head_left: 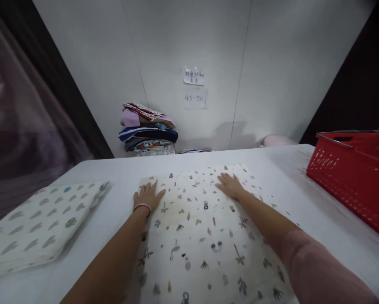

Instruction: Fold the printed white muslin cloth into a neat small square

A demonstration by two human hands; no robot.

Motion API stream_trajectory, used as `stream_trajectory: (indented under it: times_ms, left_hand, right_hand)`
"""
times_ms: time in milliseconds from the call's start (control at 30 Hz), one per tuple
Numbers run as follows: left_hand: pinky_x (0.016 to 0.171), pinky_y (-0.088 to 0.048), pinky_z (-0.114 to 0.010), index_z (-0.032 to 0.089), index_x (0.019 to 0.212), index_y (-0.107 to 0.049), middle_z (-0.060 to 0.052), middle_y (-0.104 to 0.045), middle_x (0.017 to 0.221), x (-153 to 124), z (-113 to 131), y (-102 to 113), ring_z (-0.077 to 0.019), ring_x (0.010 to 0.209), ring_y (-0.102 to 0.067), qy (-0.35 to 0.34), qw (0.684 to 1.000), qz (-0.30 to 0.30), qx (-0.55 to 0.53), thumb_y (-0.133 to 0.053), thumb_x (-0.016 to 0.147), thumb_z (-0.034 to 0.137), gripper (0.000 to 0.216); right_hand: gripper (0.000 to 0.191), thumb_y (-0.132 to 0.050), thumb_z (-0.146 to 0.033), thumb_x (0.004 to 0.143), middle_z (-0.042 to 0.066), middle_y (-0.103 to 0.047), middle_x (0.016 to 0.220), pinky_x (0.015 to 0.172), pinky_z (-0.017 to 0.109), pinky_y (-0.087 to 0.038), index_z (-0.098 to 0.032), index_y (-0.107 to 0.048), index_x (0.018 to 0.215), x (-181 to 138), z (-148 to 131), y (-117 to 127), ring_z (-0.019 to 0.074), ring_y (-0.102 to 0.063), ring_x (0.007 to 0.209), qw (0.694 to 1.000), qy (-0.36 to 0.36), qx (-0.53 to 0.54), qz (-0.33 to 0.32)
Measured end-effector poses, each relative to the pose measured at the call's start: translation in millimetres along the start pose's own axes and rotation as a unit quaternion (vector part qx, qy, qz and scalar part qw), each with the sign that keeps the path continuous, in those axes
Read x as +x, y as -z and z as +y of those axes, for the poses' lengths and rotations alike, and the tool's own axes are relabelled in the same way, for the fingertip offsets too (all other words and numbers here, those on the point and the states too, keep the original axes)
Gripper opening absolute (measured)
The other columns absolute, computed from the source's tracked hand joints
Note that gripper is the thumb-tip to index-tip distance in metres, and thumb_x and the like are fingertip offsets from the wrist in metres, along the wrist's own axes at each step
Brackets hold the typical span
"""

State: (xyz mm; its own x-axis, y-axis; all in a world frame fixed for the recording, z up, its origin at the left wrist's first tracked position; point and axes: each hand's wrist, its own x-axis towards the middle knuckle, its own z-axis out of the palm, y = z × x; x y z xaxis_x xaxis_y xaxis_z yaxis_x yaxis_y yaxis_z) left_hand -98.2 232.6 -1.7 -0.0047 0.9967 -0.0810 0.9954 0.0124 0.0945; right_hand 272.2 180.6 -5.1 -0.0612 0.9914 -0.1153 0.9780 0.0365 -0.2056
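Note:
A cream cloth [196,228] printed with small plants, birds and sunglasses lies spread flat on the white table [113,202] in front of me. My left hand [147,197] rests palm down on its far left edge, fingers spread, with a thin bracelet at the wrist. Over near the far right part of the same cloth, my right hand [230,185] also lies flat, fingers apart. Neither hand grips the fabric. The near end of the cloth runs out of the bottom of the view.
Left on the table is a folded white cloth [37,215] with grey marks. A red plastic basket [344,177] with a metal handle stands at the right. Behind the table are stacked folded fabrics [148,128] and a wall with paper signs [195,98].

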Motion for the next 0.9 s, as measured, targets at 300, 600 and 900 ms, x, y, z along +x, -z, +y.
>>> stream_trajectory:
  times_ms: [300,600,900]
  left_hand:
    - [0.106,-0.013,-0.06,0.021,0.14,-0.034,-0.01,-0.018,0.152,31,4,-4,-0.0327,0.138,-0.012,-0.003,0.999,0.044,0.01,-0.021,0.081,0.066,0.075]
    - [0.106,-0.018,-0.057,0.018,0.14,-0.033,-0.01,-0.02,0.151,41,-4,-7,-0.0323,0.138,-0.015,-0.005,0.999,0.032,0.011,-0.02,0.081,0.067,0.078]
    - [0.103,-0.024,-0.058,0.019,0.14,-0.033,-0.012,-0.025,0.149,44,-5,7,-0.0318,0.136,-0.021,-0.02,1.0,0.012,0.009,-0.017,0.084,0.063,0.073]
  right_hand:
    - [0.068,-0.016,-0.06,0.09,0.006,-0.011,0.153,0.11,0.048,-0.007,-0.021,-0.022,0.145,17,64,17,0.0229,-0.005,0.14,0.994,-0.08,-0.065,0.038]
    - [0.073,-0.012,-0.064,0.087,0.004,-0.009,0.153,0.108,0.052,-0.012,-0.021,-0.016,0.146,37,93,11,0.0239,-0.005,0.139,0.988,-0.144,-0.029,0.044]
    - [0.065,-0.018,-0.058,0.09,0.008,-0.017,0.152,0.108,0.053,-0.012,-0.019,-0.031,0.141,12,71,23,0.0255,-0.012,0.139,0.988,-0.147,-0.018,0.034]
